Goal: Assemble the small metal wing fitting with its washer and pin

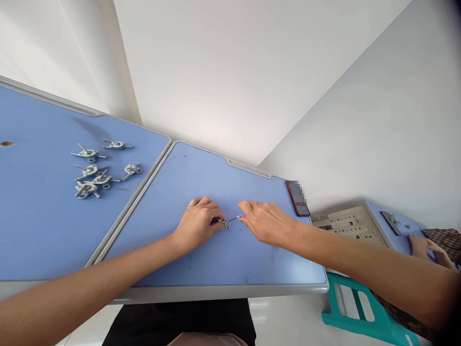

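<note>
Over the blue desk [216, 259], my left hand [198, 221] pinches a small metal fuel valve [225, 223] between thumb and fingers, just above or on the surface. Part of the valve is hidden behind my fingertips. My right hand [264, 222] is closed on a thin screwdriver [234, 219]; its shaft points left and its tip meets the valve or lies very near it. Most of the screwdriver's handle is covered by my fingers. On the adjoining desk to the left lie several similar metal valves, one of them [132, 169] set a little apart nearer the seam.
A phone [298, 198] lies at the desk's right edge. A seam [133, 202] divides the two desks, with a wall behind. To the right are a teal stool [360, 307] and another desk [378, 211], where another person's hands [428, 247] show near small metal parts.
</note>
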Demonstrator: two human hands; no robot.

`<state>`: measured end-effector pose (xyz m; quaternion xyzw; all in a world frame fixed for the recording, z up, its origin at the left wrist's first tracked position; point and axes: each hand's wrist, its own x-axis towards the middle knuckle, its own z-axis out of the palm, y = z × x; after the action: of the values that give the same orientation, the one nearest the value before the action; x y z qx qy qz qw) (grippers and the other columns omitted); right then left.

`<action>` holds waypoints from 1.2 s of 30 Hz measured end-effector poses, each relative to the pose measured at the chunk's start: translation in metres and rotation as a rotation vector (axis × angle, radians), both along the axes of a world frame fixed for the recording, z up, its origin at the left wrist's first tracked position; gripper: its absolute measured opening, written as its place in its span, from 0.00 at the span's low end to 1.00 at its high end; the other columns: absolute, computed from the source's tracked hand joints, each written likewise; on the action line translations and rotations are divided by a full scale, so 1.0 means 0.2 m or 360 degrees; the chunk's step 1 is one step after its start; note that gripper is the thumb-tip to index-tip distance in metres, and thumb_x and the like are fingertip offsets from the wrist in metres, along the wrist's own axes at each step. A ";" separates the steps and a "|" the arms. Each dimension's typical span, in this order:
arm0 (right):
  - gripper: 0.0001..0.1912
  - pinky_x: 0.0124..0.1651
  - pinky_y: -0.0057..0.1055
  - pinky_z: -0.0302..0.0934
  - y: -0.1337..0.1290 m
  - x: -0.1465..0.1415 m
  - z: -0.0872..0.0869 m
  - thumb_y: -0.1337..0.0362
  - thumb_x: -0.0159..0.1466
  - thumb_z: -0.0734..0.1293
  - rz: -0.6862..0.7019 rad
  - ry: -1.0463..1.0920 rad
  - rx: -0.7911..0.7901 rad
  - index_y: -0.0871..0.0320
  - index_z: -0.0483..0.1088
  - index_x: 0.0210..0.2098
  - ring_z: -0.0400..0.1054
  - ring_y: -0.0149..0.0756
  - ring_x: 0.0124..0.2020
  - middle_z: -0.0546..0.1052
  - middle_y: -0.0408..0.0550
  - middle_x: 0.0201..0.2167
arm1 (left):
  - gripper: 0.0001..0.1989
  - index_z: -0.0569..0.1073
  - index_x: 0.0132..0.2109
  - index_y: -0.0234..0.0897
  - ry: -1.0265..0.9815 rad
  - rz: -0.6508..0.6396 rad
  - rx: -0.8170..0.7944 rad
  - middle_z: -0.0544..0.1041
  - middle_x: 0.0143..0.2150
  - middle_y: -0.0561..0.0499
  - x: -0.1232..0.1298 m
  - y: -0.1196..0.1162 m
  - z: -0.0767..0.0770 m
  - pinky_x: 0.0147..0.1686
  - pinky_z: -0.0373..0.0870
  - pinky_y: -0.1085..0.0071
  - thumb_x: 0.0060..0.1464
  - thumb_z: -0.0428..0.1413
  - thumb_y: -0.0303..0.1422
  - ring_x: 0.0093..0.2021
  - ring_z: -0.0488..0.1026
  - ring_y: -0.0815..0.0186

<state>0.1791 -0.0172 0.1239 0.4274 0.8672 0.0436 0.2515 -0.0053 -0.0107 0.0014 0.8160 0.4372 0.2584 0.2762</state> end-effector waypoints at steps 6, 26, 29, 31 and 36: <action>0.22 0.23 0.30 0.42 -0.01 -0.02 -0.01 0.51 0.74 0.54 -0.0271 -0.0084 0.0009 0.61 0.67 0.39 0.69 0.38 0.24 0.73 0.49 0.24 | 0.04 0.80 0.40 0.43 0.0028 -0.0005 -0.0028 0.80 0.39 0.52 0.00 0.00 0.01 0.48 0.59 0.59 0.56 0.61 0.30 0.44 0.69 0.59; 0.21 0.22 0.30 0.38 -0.03 0.01 -0.04 0.53 0.74 0.53 0.0224 0.0055 0.0041 0.62 0.66 0.35 0.61 0.31 0.21 0.70 0.47 0.24 | 0.03 0.80 0.38 0.43 0.0028 0.0015 -0.0052 0.80 0.39 0.53 0.00 0.00 0.01 0.48 0.59 0.59 0.55 0.62 0.31 0.44 0.69 0.59; 0.26 0.23 0.29 0.38 -0.02 -0.03 -0.03 0.45 0.72 0.54 -0.0121 0.0069 0.0062 0.61 0.66 0.34 0.60 0.32 0.19 0.68 0.44 0.19 | 0.02 0.80 0.38 0.43 0.0027 0.0012 -0.0063 0.79 0.37 0.53 0.00 0.00 0.01 0.48 0.59 0.59 0.56 0.62 0.32 0.44 0.69 0.59; 0.20 0.23 0.29 0.39 -0.01 -0.04 -0.02 0.49 0.73 0.56 -0.0235 0.0145 0.0037 0.62 0.66 0.42 0.64 0.33 0.21 0.73 0.46 0.24 | 0.02 0.80 0.38 0.43 0.0023 0.0007 -0.0064 0.80 0.37 0.53 0.00 0.00 0.01 0.48 0.59 0.59 0.56 0.62 0.31 0.44 0.69 0.59; 0.07 0.23 0.28 0.43 -0.01 0.01 -0.05 0.66 0.73 0.56 0.0080 0.0264 -0.0059 0.62 0.64 0.45 0.70 0.33 0.30 0.76 0.51 0.38 | 0.04 0.80 0.38 0.44 0.0027 0.0002 -0.0053 0.80 0.38 0.54 0.00 0.01 0.01 0.49 0.59 0.58 0.54 0.63 0.30 0.44 0.69 0.59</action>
<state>0.1806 -0.0193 0.1145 0.4029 0.8962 -0.0016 0.1856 -0.0043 -0.0097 0.0031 0.8132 0.4443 0.2443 0.2858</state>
